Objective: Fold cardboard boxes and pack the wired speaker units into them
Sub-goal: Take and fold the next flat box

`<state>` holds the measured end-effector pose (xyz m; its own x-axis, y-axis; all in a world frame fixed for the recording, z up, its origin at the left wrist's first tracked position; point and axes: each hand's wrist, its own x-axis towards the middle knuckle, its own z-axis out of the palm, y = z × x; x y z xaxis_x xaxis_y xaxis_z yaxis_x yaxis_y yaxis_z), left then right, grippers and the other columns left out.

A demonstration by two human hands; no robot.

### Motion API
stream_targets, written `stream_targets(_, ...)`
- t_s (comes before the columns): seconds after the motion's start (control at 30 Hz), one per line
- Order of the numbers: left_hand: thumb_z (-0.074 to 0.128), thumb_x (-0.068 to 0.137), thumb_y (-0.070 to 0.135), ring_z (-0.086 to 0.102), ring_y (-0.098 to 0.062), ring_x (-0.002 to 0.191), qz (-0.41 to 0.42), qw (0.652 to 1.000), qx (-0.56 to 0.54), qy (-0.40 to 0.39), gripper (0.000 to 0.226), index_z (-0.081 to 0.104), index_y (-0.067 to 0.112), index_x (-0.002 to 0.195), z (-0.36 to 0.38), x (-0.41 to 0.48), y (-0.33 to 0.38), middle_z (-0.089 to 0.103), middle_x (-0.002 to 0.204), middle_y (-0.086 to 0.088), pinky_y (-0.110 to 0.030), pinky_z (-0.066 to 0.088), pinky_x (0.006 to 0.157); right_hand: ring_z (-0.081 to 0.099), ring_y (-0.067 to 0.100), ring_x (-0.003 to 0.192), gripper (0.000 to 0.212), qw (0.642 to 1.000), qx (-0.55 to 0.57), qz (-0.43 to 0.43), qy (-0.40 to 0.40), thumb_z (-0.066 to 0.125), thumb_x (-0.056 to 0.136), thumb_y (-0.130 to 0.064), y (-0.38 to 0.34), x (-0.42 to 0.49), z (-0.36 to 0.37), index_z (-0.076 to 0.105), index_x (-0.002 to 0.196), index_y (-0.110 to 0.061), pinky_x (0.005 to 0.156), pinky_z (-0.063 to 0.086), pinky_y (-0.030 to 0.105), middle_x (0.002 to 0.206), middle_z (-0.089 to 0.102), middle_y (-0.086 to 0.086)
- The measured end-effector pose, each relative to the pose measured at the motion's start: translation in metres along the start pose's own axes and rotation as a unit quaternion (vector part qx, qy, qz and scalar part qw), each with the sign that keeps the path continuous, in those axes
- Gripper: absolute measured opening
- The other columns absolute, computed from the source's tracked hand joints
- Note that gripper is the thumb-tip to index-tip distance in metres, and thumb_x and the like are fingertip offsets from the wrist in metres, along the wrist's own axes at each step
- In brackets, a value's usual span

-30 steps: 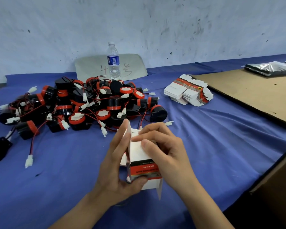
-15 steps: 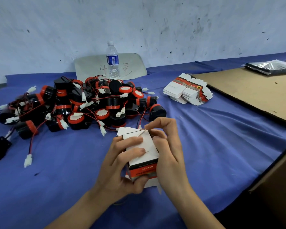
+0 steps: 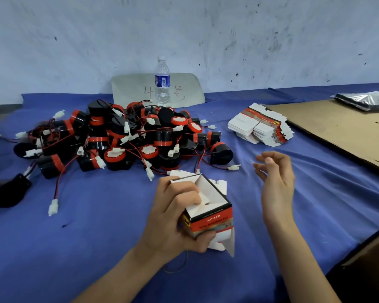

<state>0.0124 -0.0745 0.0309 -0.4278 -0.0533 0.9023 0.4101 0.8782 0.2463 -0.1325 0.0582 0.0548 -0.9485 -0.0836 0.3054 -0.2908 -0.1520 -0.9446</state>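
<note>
Cardboard box (image 3: 212, 219), half folded, sits above the table (image 3: 96, 237) in our left hand (image 3: 173, 217), grip curled round it so its open mouth faces us. Our right hand (image 3: 276, 180) hangs loose, empty, free to fetch speaker units (image 3: 127, 138) piled beyond.

Left hand (image 3: 173, 217) grips the box (image 3: 208, 206) (flaps open); right hand (image 3: 276, 180) hovers beside.

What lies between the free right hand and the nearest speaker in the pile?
Nothing visible blocks it. Only bare blue cloth and a white plug lie between the right hand and the nearest speaker. The left hand holds the open box lower down, out of that path.
</note>
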Motion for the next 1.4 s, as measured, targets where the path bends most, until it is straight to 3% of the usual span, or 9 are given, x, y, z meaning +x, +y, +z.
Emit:
stream_targets(0.13, 0.047, 0.087, 0.066, 0.045, -0.020, 0.092, -0.019, 1.000, 0.004, 0.000, 0.050, 0.043, 0.017, 0.096, -0.001, 0.001, -0.003, 0.048, 0.099, 0.005, -0.033, 0.045, 0.079, 0.055, 0.006, 0.090, 0.006, 0.990, -0.128, -0.050, -0.028, 0.051, 0.095, -0.016, 0.018, 0.024, 0.027, 0.054, 0.099, -0.018, 0.075, 0.040, 0.023, 0.102, 0.060, 0.000)
stream_targets(0.27, 0.048, 0.086, 0.065, 0.046, -0.021, 0.091, -0.031, 1.000, 0.004, -0.005, 0.049, 0.044, 0.017, 0.095, -0.003, 0.001, -0.003, 0.047, 0.098, 0.006, -0.037, 0.047, 0.076, 0.047, -0.002, 0.098, 0.022, 0.955, -0.246, -0.141, -0.085, 0.059, 0.091, -0.012, 0.035, 0.052, 0.071, 0.057, 0.113, -0.007, 0.079, 0.033, 0.010, 0.122, 0.050, 0.015)
stream_targets(0.43, 0.044, 0.088, 0.065, 0.046, -0.014, 0.089, -0.019, 1.000, -0.002, 0.019, 0.049, 0.043, 0.016, 0.089, -0.004, 0.008, -0.005, 0.045, 0.090, 0.007, -0.038, 0.046, 0.071, 0.045, 0.030, 0.124, 0.033, 0.897, -0.398, -0.112, -0.156, 0.067, 0.086, -0.029, 0.082, 0.062, 0.082, 0.061, 0.119, -0.024, 0.095, 0.044, 0.042, 0.139, 0.040, 0.009)
stream_targets(0.63, 0.042, 0.086, 0.071, 0.051, -0.020, 0.082, -0.079, 0.996, -0.035, 0.008, 0.052, 0.043, 0.019, 0.089, -0.002, 0.005, 0.000, 0.051, 0.083, -0.001, -0.035, 0.047, 0.067, 0.051, 0.013, 0.107, 0.025, 0.947, -0.282, -0.100, -0.114, 0.074, 0.080, -0.020, 0.080, 0.072, 0.075, 0.067, 0.103, -0.026, 0.091, 0.035, 0.019, 0.120, 0.043, 0.001)
stream_targets(0.93, 0.057, 0.081, 0.066, 0.052, -0.022, 0.078, -0.154, 0.980, -0.126, 0.026, 0.051, 0.041, 0.020, 0.094, -0.002, 0.005, 0.000, 0.051, 0.085, -0.007, -0.033, 0.047, 0.064, 0.049, 0.016, 0.116, 0.018, 0.975, -0.184, -0.119, -0.022, 0.070, 0.084, -0.015, 0.068, 0.067, 0.080, 0.065, 0.101, -0.018, 0.097, 0.040, 0.021, 0.132, 0.038, 0.006)
stream_targets(1.07, 0.060, 0.081, 0.061, 0.053, -0.017, 0.083, -0.164, 0.974, -0.155, 0.020, 0.049, 0.041, 0.020, 0.101, -0.004, 0.003, 0.001, 0.052, 0.090, -0.009, -0.029, 0.049, 0.067, 0.047, 0.009, 0.110, 0.018, 0.985, -0.115, -0.117, 0.049, 0.068, 0.086, -0.015, 0.061, 0.065, 0.080, 0.063, 0.103, -0.017, 0.086, 0.031, -0.002, 0.129, 0.041, 0.011)
stream_targets(1.13, 0.065, 0.079, 0.050, 0.054, -0.017, 0.084, -0.163, 0.973, -0.162, 0.016, 0.045, 0.042, 0.019, 0.102, -0.005, 0.001, 0.001, 0.053, 0.090, -0.009, -0.031, 0.049, 0.068, 0.048, 0.012, 0.111, 0.018, 0.987, -0.060, -0.114, 0.095, 0.065, 0.089, -0.020, 0.055, 0.066, 0.077, 0.062, 0.106, -0.015, 0.090, 0.034, 0.003, 0.127, 0.043, 0.015)
stream_targets(1.27, 0.064, 0.069, 0.032, 0.055, -0.015, 0.077, -0.165, 0.970, -0.177, 0.000, 0.042, 0.042, 0.021, 0.104, -0.007, 0.003, 0.002, 0.054, 0.088, -0.007, -0.037, 0.049, 0.061, 0.058, 0.024, 0.100, 0.010, 0.985, 0.051, -0.027, 0.161, 0.062, 0.090, -0.032, 0.049, 0.074, 0.068, 0.054, 0.093, -0.025, 0.087, 0.052, 0.044, 0.123, 0.049, 0.021)
stream_targets(1.4, 0.056, 0.075, 0.030, 0.055, -0.016, 0.064, -0.209, 0.944, -0.255, -0.008, 0.032, 0.044, 0.019, 0.103, -0.011, 0.000, 0.004, 0.055, 0.084, 0.001, -0.043, 0.045, 0.049, 0.057, 0.013, 0.083, 0.025, 0.960, 0.158, 0.076, 0.220, 0.069, 0.086, -0.026, 0.044, 0.075, 0.061, 0.044, 0.084, -0.030, 0.056, 0.050, 0.026, 0.129, 0.049, 0.016)
